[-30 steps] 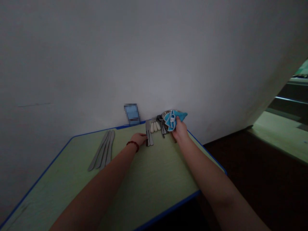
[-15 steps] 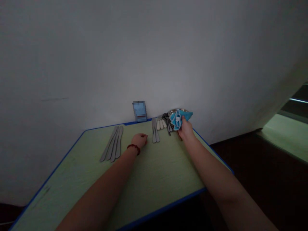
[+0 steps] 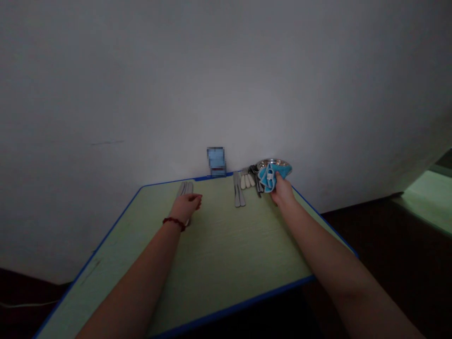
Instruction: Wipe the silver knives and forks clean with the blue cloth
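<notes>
My right hand [image 3: 283, 190] grips a crumpled blue cloth [image 3: 270, 176] at the table's far right corner. Just behind the cloth is a shiny metal bowl [image 3: 274, 162], its lower part hidden. My left hand [image 3: 187, 207], a dark red bead bracelet at its wrist, hovers over or rests by several grey metal table knives [image 3: 185, 187] and covers most of them. Its fingers are curled together, and nothing shows in them. Between the hands lie more grey knives [image 3: 239, 193], white-handled forks [image 3: 247, 180] and dark-handled cutlery [image 3: 258, 184], partly behind the cloth.
The pale green table [image 3: 226, 263] has a blue edge and stands against a grey wall [image 3: 226, 84]. A blurred, upright bluish panel [image 3: 216, 161] leans at the table's back edge. Dark floor [image 3: 367, 221] shows on the right.
My left hand has moved left, from beside the middle knives to over the left-hand knives. My right hand still holds the cloth by the bowl. The whole view has shifted slightly.
</notes>
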Action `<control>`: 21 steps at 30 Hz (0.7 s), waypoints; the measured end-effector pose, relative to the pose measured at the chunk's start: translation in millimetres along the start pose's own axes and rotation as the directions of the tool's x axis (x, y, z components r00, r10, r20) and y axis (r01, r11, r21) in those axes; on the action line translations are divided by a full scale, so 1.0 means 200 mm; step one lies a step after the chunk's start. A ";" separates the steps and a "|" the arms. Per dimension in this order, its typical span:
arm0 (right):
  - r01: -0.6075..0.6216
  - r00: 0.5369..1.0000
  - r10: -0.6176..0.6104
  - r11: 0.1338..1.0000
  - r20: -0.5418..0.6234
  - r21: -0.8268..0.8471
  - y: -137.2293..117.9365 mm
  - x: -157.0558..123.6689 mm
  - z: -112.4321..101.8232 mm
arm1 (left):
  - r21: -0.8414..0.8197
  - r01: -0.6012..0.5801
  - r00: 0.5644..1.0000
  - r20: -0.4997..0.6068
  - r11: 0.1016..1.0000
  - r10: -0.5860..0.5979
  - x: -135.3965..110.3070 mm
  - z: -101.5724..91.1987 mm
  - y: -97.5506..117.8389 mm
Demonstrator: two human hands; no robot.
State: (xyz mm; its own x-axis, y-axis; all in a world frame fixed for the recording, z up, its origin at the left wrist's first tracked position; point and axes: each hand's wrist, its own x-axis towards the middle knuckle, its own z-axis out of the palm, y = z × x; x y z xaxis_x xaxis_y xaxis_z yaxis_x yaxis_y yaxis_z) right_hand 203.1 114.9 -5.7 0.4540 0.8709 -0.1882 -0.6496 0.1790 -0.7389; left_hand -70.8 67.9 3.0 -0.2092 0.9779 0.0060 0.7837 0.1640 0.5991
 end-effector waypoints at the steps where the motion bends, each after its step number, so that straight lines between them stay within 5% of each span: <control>1: -0.001 1.000 0.001 1.000 0.006 -0.005 0.00 0.00 0.00 | 0.014 -0.004 1.000 -0.012 1.000 0.005 -0.01 -0.02 -0.01; 13: 0.037 0.999 -0.035 0.998 0.038 -0.052 0.07 0.02 -0.02 | 0.327 0.102 0.985 -0.166 0.939 -0.049 -0.04 -0.18 -0.17; 21: 0.001 0.999 0.002 0.998 0.039 -0.063 0.08 0.00 -0.01 | 0.442 0.146 0.987 -0.130 0.885 -0.098 0.00 -0.20 -0.27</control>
State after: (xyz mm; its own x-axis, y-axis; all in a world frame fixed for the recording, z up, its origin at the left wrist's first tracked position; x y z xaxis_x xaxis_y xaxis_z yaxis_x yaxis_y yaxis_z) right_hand 195.2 116.9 -18.8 0.4286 0.8885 -0.1641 -0.6097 0.1503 -0.7783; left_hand -135.6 54.5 2.5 -0.3591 0.9319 0.0509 0.9215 0.3455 0.1773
